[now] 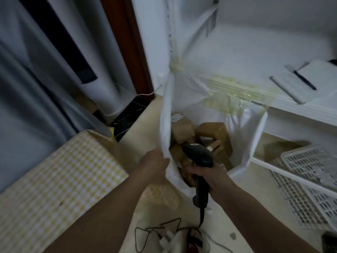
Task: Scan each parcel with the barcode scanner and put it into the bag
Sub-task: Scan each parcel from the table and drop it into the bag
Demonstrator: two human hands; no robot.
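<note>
A large white bag [244, 132] hangs open in the middle, taped with yellowish tape to a white shelf post. Several brown cardboard parcels [184, 132] lie inside it. My left hand [155, 163] grips the bag's near left rim. My right hand [209, 178] holds a black barcode scanner [198, 154] by its handle, with the head pointing down over the parcels in the bag's mouth. The scanner's cable trails down toward the floor.
A surface with a yellow checked cloth [60, 179] lies at the left. A white shelf unit [291, 106] at the right bears papers and a pen, with white plastic baskets [310, 179] below it. Tangled cables [164, 232] lie on the floor. Grey curtains [36, 79] hang at the left.
</note>
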